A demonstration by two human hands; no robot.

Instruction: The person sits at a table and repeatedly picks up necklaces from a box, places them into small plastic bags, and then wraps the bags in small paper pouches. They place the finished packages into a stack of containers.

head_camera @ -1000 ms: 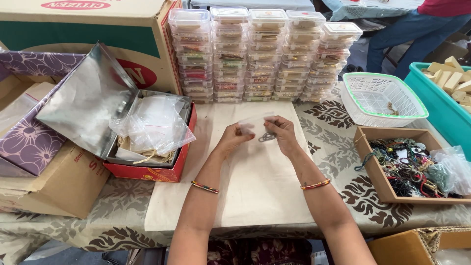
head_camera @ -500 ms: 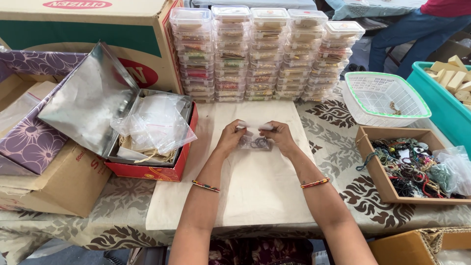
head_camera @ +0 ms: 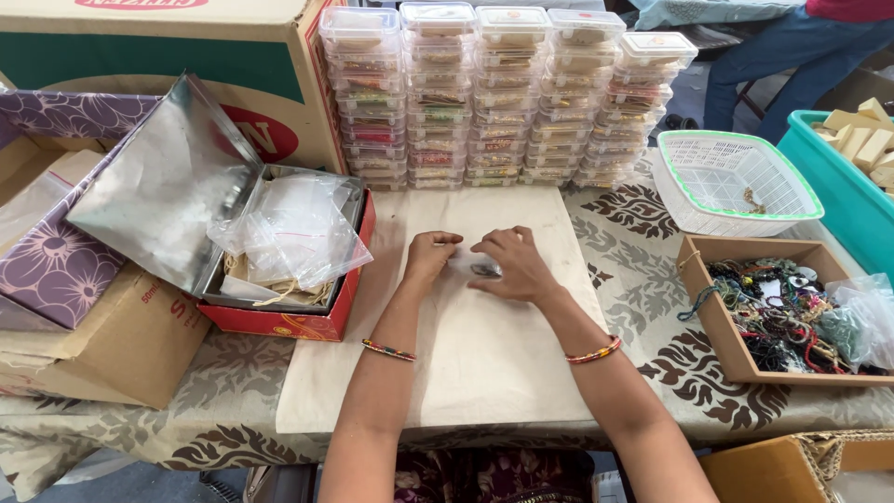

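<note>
My left hand (head_camera: 430, 253) and right hand (head_camera: 510, 264) rested close together on the cream cloth (head_camera: 484, 363) spread over the tabletop (head_camera: 652, 242). Between them lay a small dark trinket (head_camera: 484, 270), in what looked like a clear wrapper. My right fingers (head_camera: 488, 248) curled over it, touching it, and my left fingers (head_camera: 445, 240) were bent and pinched at the wrapper's edge; how firm the hold was I cannot tell. Stacked clear boxes (head_camera: 503, 93) stood at the far edge of the cloth. A red box (head_camera: 307, 317) of plastic bags sat to the left, and a wooden tray (head_camera: 726, 345) of beads to the right, near a white basket (head_camera: 736, 182).
</note>
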